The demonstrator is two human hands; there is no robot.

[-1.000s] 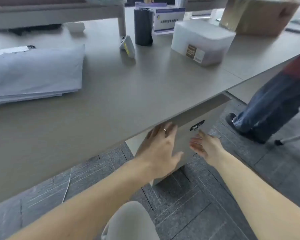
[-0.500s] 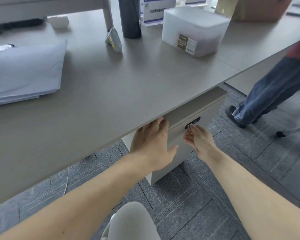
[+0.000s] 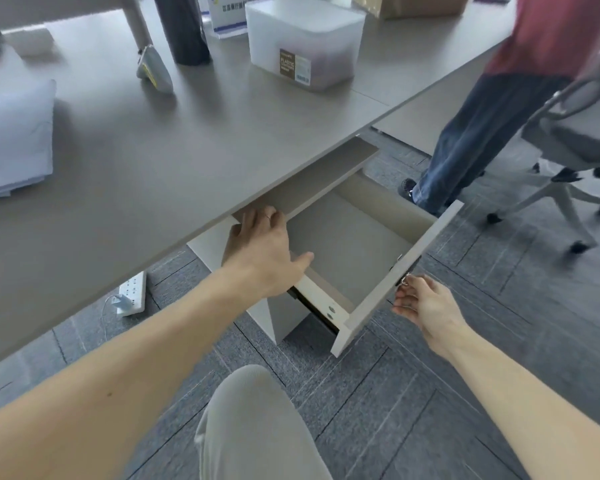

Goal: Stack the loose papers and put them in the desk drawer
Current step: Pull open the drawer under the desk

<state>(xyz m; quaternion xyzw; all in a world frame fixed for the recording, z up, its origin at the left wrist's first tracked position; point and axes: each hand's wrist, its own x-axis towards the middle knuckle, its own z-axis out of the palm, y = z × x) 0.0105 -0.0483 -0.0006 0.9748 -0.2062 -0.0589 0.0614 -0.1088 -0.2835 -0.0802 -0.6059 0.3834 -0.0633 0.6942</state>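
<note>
- Drawer [image 3: 347, 244] now slides out, empty; it was shut a moment ago.
- Right hand [image 3: 420, 303] pinches the front's key; left hand [image 3: 264, 247] rests open on the cabinet.
- Papers [image 3: 11, 140] wait stacked on the worktop [image 3: 174, 147], far left.

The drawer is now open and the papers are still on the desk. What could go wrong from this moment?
1. The left hand lies between the desk edge and the open drawer; pushing it shut could pinch the fingers.
2. The paper stack looks uneven, so sheets may slip when lifted.
3. A passing person could bump the drawer.
</note>
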